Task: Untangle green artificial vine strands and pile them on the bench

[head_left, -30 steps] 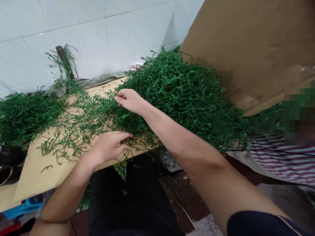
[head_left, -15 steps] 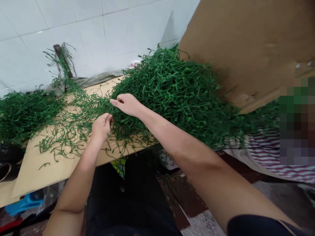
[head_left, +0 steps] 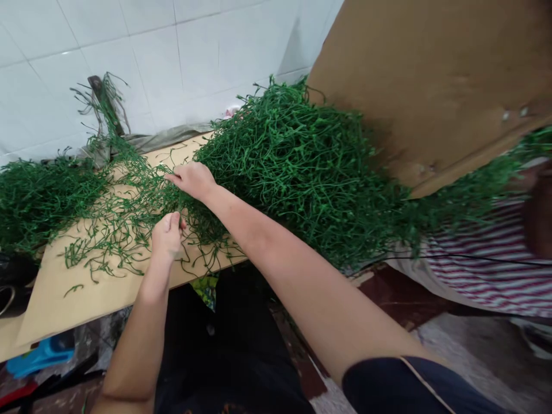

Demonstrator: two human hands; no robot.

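Thin green stems with small bud-like tips form a large heap on a light board. At the heap's left edge, my right hand is closed in a pinch on a green stem among the loose ones. Nearer the board's front edge, my left hand is closed too, thumb and fingers pressed together; what it pinches is too small or hidden to make out. Loose green stems lie scattered to the left of both hands.
Another green pile sits at the far left, beside a dark round object. A large brown board leans at the right. Behind is a tiled wall. A blue plastic item lies below; striped fabric shows at right.
My right hand has moved left, away from the big heap. My left hand has shifted slightly left and down, so the hands are a little farther apart in height. The view has turned slightly right.
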